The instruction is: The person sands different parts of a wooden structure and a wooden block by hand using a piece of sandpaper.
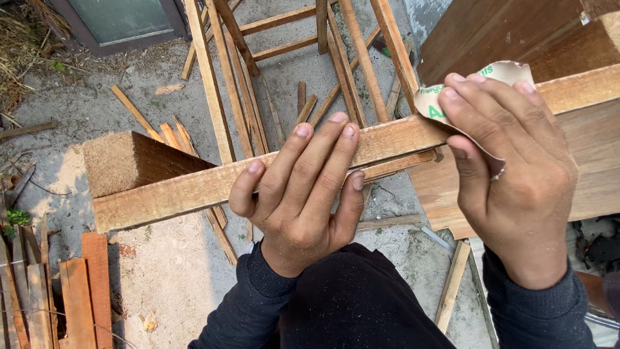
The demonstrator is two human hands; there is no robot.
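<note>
A long squared wooden beam (pixel 174 187) runs across the view from lower left to upper right. My left hand (pixel 303 194) lies flat on its middle, fingers spread over the top face and thumb curled under the near edge. My right hand (pixel 510 174) presses a folded sheet of sandpaper (pixel 429 103) against the beam further right, fingers on top and thumb below. The sandpaper's pale back with green print shows above my fingers. Both sleeves are dark.
A wooden board or tabletop (pixel 581 174) sits under the beam at right. A frame of wooden slats (pixel 284 45) stands on the sandy ground beyond. Loose offcuts (pixel 135 113) lie scattered, and several reddish planks (pixel 77 297) are stacked at lower left.
</note>
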